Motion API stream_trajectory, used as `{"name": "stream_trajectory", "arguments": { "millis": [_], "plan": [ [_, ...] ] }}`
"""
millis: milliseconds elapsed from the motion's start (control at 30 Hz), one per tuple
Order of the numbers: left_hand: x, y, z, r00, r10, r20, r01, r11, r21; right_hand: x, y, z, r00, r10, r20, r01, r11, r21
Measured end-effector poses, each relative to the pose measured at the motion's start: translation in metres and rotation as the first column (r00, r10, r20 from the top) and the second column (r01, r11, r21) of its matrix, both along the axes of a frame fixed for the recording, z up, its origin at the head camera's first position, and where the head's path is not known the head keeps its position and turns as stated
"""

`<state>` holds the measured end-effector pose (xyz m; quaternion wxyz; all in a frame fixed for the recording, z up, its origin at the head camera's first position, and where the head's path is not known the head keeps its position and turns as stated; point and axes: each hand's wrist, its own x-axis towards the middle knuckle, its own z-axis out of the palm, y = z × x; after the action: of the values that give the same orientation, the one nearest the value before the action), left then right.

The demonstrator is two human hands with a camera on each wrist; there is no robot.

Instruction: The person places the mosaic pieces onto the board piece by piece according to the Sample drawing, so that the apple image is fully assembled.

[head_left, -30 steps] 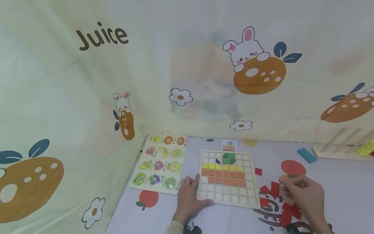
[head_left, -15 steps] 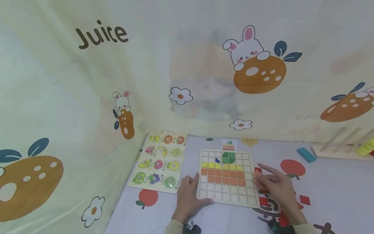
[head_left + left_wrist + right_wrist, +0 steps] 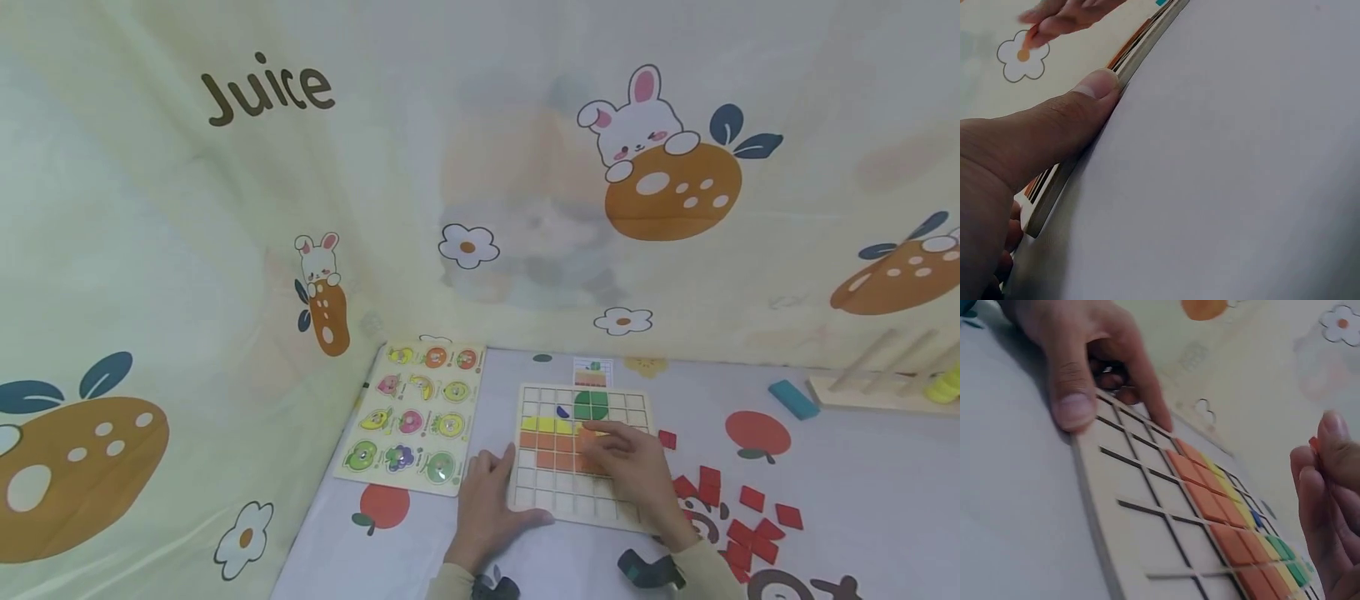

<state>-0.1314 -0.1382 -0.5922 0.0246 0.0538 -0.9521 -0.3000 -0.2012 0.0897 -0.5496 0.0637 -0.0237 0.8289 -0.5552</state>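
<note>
A wooden grid board [image 3: 564, 502] lies on the table, with orange, yellow, green and blue tiles set in part of its cells. My left hand [image 3: 491, 510] holds its near left corner, thumb along the front edge and index finger at the left side, as the right wrist view also shows. Between thumb and fingertips my right hand [image 3: 637, 475] pinches a small orange tile [image 3: 1314, 443], mostly hidden by the fingers. In the head view this hand overlaps the orange rows; in the right wrist view it is raised above the board. Two orange tiles [image 3: 1229, 540] show well there.
Several red tiles [image 3: 741, 533] lie scattered right of the board. A fruit puzzle board [image 3: 401, 408] is at the left, a small picture card [image 3: 592, 372] behind the grid. A teal block [image 3: 793, 400] and a wooden peg stand [image 3: 862, 392] sit at the back right.
My right hand has moved left from over the red tiles to above the grid board, carrying the orange tile. The left hand has stayed at the board's corner.
</note>
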Motion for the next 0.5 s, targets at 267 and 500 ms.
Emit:
{"name": "stream_trajectory", "arguments": {
  "millis": [267,500],
  "plan": [
    [-0.001,0.0,0.003,0.999,-0.003,0.045,0.005,0.999,-0.036,0.003,-0.045,-0.016,0.978,0.159,-0.132,-0.125,0.965,0.232],
    [-0.002,-0.002,0.001,1.0,-0.029,-0.002,0.029,0.998,-0.055,0.001,-0.069,-0.016,0.94,0.248,-0.234,-0.143,0.909,0.392]
  ]
}}
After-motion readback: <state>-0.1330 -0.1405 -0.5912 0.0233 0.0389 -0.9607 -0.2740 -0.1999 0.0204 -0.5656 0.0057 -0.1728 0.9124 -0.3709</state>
